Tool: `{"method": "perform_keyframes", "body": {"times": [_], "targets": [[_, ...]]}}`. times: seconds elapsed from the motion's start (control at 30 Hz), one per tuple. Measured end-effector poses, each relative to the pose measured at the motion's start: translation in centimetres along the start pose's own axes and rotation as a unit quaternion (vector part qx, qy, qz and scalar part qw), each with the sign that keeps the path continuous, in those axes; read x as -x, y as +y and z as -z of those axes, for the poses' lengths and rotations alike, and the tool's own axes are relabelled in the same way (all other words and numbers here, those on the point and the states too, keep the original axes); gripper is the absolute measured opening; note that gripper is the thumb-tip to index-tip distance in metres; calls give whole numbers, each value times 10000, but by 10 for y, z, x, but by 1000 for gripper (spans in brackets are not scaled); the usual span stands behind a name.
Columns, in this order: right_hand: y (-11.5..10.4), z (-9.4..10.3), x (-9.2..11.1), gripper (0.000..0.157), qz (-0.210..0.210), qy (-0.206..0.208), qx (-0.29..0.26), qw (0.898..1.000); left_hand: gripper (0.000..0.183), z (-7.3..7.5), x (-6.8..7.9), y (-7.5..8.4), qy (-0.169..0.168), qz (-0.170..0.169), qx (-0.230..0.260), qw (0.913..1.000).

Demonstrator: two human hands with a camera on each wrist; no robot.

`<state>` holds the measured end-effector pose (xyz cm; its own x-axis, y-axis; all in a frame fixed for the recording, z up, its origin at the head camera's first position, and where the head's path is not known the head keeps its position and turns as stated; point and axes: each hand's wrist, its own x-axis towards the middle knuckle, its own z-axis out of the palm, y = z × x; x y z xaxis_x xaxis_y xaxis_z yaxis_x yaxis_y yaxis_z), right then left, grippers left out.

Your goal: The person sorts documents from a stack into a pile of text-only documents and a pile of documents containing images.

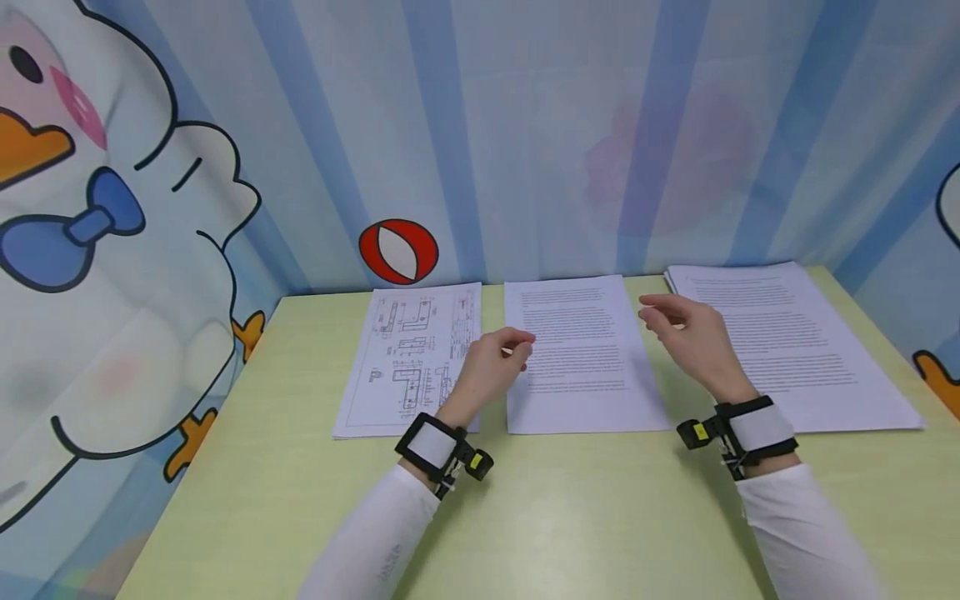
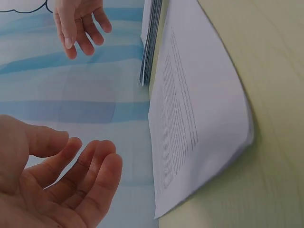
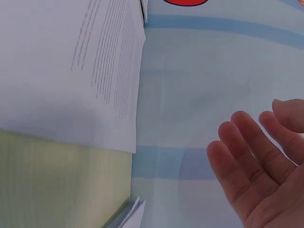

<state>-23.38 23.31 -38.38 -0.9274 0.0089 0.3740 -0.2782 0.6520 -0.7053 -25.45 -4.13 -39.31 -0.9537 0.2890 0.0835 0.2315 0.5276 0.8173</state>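
Three piles of printed paper lie along the back of the table. My left hand point(image 1: 489, 367) hovers over the gap between the sheets with line drawings point(image 1: 405, 350) and the middle text sheets point(image 1: 577, 350). Its fingers bend loosely around nothing, as the left wrist view shows. Above the space between the middle sheets and the thick right-hand stack of text pages point(image 1: 787, 350) hangs my right hand point(image 1: 693, 346). Its fingers are relaxed, and the right wrist view shows nothing in its palm. Part of the drawings is hidden behind my left hand.
The pale yellow table point(image 1: 555, 517) extends in front of the papers. A striped blue curtain point(image 1: 540, 150) with cartoon prints stands right behind its back edge. Each wrist wears a strapped camera, such as the left camera point(image 1: 477, 463).
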Motion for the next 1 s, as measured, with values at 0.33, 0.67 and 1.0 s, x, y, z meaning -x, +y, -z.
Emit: {"method": "perform_keyframes", "body": {"times": [0.33, 0.67, 1.0], "targets": [[26, 40, 10, 43, 15, 483, 467, 9977, 27, -43, -8, 27, -283, -364, -94, 9989], [62, 82, 23, 53, -523, 375, 992, 9930, 27, -99, -10, 52, -582, -594, -413, 9957], [94, 107, 29, 71, -1037, -432, 1812, 9770, 30, -142, -12, 74, -858, -625, -775, 9913]]}}
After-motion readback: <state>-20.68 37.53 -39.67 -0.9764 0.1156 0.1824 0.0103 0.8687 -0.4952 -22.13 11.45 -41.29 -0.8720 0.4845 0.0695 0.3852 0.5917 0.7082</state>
